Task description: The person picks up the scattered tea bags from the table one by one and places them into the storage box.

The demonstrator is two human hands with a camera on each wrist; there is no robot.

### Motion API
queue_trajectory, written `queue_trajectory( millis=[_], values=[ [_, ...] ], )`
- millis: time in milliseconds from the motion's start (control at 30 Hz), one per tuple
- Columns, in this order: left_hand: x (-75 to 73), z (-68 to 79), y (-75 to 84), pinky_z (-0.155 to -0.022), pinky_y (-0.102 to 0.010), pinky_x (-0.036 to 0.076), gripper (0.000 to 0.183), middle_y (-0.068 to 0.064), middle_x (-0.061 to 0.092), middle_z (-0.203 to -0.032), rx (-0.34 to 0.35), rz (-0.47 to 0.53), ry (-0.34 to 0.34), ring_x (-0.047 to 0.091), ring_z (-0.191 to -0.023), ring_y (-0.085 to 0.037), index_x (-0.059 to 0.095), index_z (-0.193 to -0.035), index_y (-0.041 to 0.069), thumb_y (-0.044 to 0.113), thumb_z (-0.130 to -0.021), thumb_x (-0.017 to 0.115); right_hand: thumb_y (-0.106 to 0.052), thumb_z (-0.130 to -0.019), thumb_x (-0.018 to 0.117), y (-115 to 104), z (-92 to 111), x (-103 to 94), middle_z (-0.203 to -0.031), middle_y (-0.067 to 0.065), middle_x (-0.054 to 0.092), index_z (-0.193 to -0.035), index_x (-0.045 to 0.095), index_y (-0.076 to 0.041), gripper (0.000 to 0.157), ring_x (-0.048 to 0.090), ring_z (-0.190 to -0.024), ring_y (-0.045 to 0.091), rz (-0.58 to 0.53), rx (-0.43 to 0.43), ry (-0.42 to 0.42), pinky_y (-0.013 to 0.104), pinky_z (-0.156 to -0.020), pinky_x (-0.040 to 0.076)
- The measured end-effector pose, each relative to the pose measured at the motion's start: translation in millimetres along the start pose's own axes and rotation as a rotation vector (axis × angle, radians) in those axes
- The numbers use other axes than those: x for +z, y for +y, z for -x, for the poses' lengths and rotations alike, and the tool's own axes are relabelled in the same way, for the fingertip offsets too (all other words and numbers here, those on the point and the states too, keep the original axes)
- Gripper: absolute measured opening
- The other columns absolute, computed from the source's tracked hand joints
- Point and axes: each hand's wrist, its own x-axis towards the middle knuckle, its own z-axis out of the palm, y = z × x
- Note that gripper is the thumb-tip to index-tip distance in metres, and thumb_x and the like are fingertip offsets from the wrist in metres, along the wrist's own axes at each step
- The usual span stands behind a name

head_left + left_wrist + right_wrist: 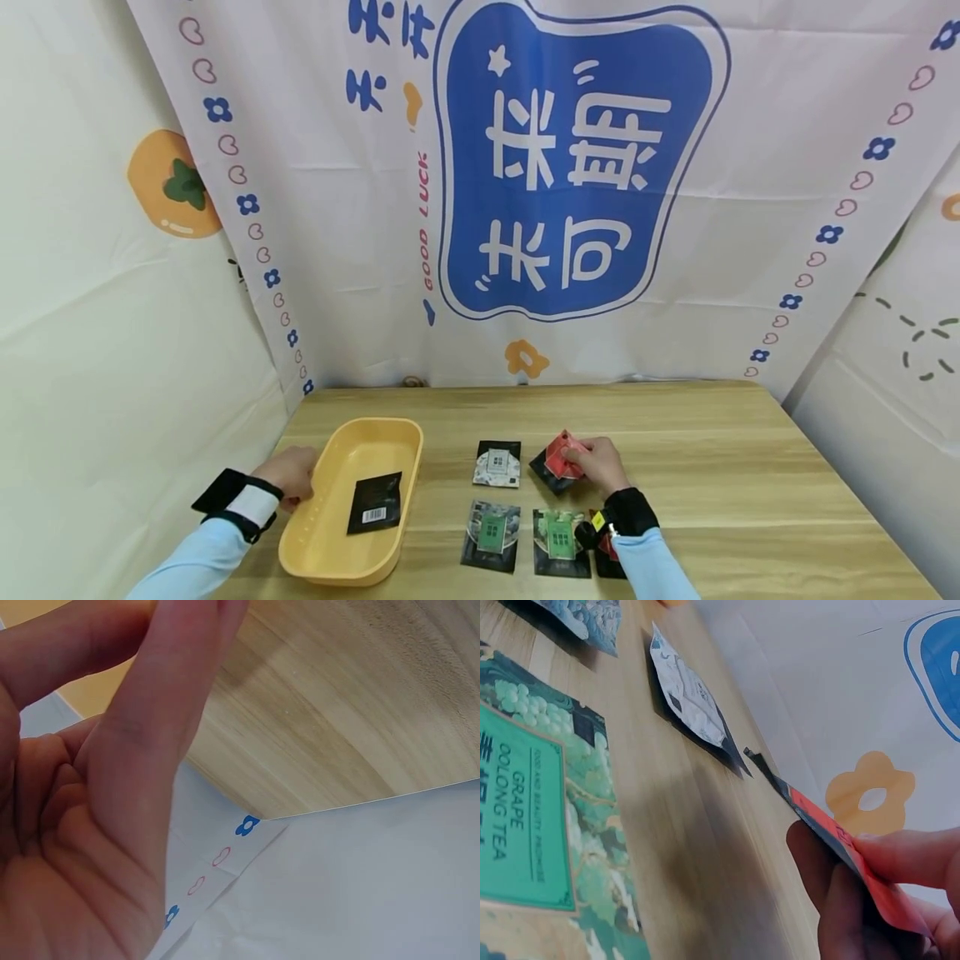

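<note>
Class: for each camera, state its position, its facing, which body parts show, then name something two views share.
Head: worn on the head, facing forward and down at the yellow tray; left hand, right hand and forearms show.
Left wrist: worn there, looking past the left hand at tabletop and white cloth.
Right wrist: worn there, facing the right hand's grip on a red packet.
Shared by head and right wrist: that packet.

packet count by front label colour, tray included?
Green-label packets: 2
Red-label packets: 2 (one in the right hand, one partly hidden)
White-label packet: 1
Black packet, label not visible, in yellow tray: 1
Total: 6
</note>
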Motion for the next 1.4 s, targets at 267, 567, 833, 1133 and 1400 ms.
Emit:
queue_trajectory(
  millis=[267, 567, 833, 1133, 1400],
  values=[
    [-1.3, 2.0, -0.5, -0.043, -0.026, 0.051, 0.021, -0.008, 0.058, -0.065, -0.002, 0.003, -0.001, 0.058, -0.048, -0.016, 0.053, -0.075, 0.001, -0.018, -0.069, 0.060, -0.009, -0.090, 0.066, -4.8, 0.9, 2.6, -0.079, 0.010, 0.072, -0.111, 0.068, 0.013, 0.030, 0.061, -0.062, 0.010, 0.000, 0.004, -0.015, 0.024, -0.055, 0.051],
    [-1.2, -0.4, -0.7, -0.043, -0.024, 0.050, 0.021, -0.009, 0.057, -0.068, -0.014, 0.009, -0.006, 0.057, -0.048, -0.015, 0.054, -0.079, 0.000, -0.018, -0.070, 0.060, -0.009, -0.090, 0.066, -6.8, 3.5, 6.7, -0.076, 0.007, 0.070, -0.109, 0.069, 0.013, 0.028, 0.061, -0.061, 0.010, -0.024, 0.001, -0.011, 0.025, -0.055, 0.052],
    [-2.7, 1.5, 1.6, -0.043, -0.024, 0.050, 0.021, -0.008, 0.057, -0.066, -0.003, 0.009, -0.003, 0.057, -0.047, -0.015, 0.054, -0.078, 0.000, -0.018, -0.070, 0.059, -0.010, -0.091, 0.067, -9.6, 3.2, 10.0, -0.074, 0.004, 0.068, -0.107, 0.069, 0.011, 0.027, 0.058, -0.061, 0.009, -0.036, 0.004, -0.012, 0.024, -0.055, 0.049],
    [-1.1, 0.1, -0.6, -0.043, -0.024, 0.050, 0.021, -0.007, 0.058, -0.065, -0.011, 0.014, -0.006, 0.057, -0.047, -0.014, 0.053, -0.075, 0.001, -0.018, -0.069, 0.059, -0.009, -0.091, 0.067, -14.7, 5.8, 18.0, -0.074, 0.004, 0.069, -0.113, 0.068, 0.012, 0.030, 0.060, -0.061, 0.009, -0.114, 0.006, -0.028, 0.024, -0.055, 0.052],
    [-1.2, -2.9, -3.0, -0.043, -0.024, 0.050, 0.021, -0.006, 0.057, -0.061, -0.010, -0.006, -0.010, 0.055, -0.046, -0.013, 0.053, -0.072, 0.003, -0.017, -0.069, 0.060, -0.010, -0.093, 0.065, -16.9, 8.5, 23.9, -0.081, 0.008, 0.071, -0.111, 0.069, 0.010, 0.027, 0.061, -0.063, 0.009, -0.105, 0.004, -0.045, 0.034, -0.062, 0.056]
  ],
)
